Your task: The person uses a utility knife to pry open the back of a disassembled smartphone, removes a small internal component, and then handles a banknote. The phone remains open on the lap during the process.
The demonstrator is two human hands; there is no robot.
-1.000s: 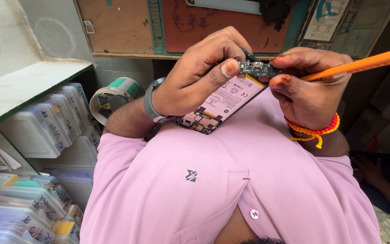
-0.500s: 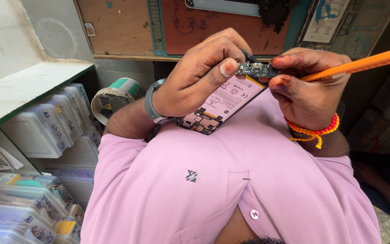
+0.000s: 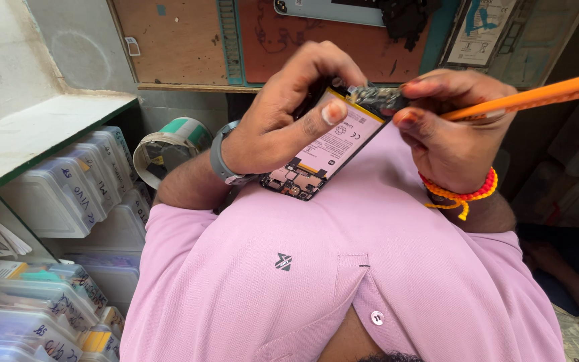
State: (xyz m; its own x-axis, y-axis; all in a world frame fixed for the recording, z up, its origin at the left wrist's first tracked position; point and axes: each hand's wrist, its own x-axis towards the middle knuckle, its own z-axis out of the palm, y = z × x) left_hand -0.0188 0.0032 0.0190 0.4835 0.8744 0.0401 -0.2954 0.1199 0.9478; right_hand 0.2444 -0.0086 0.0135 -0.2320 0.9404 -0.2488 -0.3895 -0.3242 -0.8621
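My left hand (image 3: 283, 127), with a grey watch (image 3: 221, 159) on its wrist, holds an opened phone (image 3: 333, 144) in front of my chest. The phone's back is off, so the battery and circuit boards show, and my thumb lies on the battery. My right hand (image 3: 454, 137), with a red and orange thread band (image 3: 462, 194) on the wrist, grips a long orange tool (image 3: 537, 94). Its fingertips pinch at the phone's upper end, where the tool's tip is hidden. My pink shirt (image 3: 316, 268) fills the lower part of the view.
A roll of tape (image 3: 169, 144) stands at the left, beside rows of labelled clear plastic boxes (image 3: 55, 194) under a white shelf (image 3: 28, 134). A wooden board (image 3: 169, 40) and a red mat (image 3: 343, 53) lie beyond the hands, with another phone (image 3: 330, 10) at the top edge.
My left thumb has slid slightly down the battery. Both hands otherwise stay where they were, still holding the phone and the tool.
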